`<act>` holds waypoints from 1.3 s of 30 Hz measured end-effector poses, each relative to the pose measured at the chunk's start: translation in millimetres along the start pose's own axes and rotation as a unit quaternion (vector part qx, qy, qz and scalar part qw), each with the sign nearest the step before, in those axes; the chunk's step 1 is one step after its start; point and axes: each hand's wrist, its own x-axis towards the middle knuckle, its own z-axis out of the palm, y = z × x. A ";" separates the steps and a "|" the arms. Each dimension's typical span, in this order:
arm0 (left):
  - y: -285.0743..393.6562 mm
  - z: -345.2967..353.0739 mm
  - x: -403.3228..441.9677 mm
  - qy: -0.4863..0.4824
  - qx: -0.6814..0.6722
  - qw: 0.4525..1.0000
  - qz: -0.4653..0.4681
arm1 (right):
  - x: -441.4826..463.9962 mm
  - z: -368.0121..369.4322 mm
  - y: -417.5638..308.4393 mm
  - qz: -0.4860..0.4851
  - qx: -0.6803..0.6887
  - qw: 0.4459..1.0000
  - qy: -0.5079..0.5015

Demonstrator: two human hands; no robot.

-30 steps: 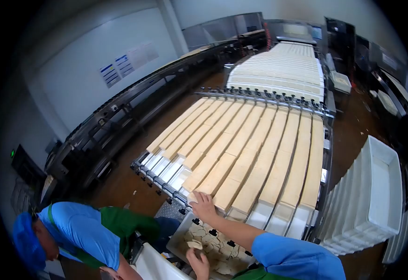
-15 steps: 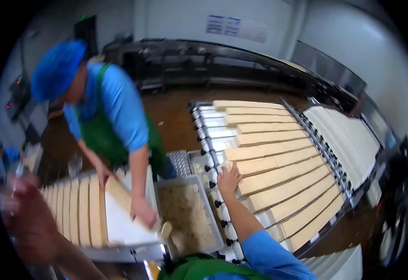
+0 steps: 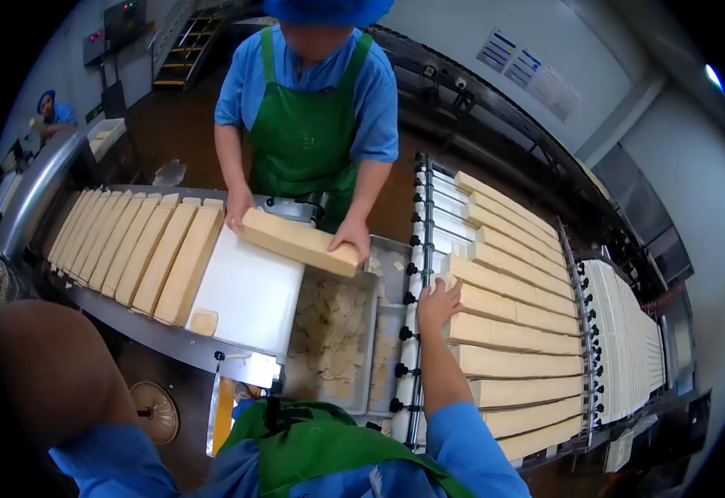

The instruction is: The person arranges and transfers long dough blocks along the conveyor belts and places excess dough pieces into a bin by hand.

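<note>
At the end of a long pale block [image 3: 499, 300] on the right conveyor, my right hand [image 3: 439, 304] rests with its fingers spread. My left arm is raised close to the camera at the left edge; its hand [image 3: 51, 357] is a smooth, blurred shape whose fingers cannot be made out. A co-worker in a green apron [image 3: 303, 133] holds another long block [image 3: 296, 241] tilted, with both hands, over the left belt and the scrap bin. A small pale piece [image 3: 205, 322] lies on the white belt [image 3: 242, 286].
Upright rows of blocks [image 3: 143, 253] stand on the left conveyor. Between the conveyors is a bin of broken pieces [image 3: 375, 332]. A metal rail with black knobs [image 3: 420, 249] edges the right conveyor. Another person [image 3: 54, 112] is far left, near steps [image 3: 184, 54].
The view has swung left. My left hand, earlier low with a small pale piece, has risen beside the camera. The co-worker has straightened and moved the long block toward the bin.
</note>
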 end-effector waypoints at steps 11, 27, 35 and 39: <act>13.5 0.8 4.0 -0.021 0.013 0.999 -0.022 | 4.4 -0.5 -3.7 0.057 -0.012 0.998 -0.014; 19.6 -1.3 3.6 -0.039 0.053 0.997 -0.027 | 11.0 17.1 8.2 0.070 -0.048 0.995 -0.061; -0.1 -71.3 -26.8 0.075 0.101 0.991 -0.055 | 10.0 19.2 10.9 0.060 -0.090 0.991 -0.075; -47.2 -44.0 -132.6 0.262 0.082 0.849 -0.451 | 9.7 15.8 13.3 0.020 -0.072 0.995 -0.064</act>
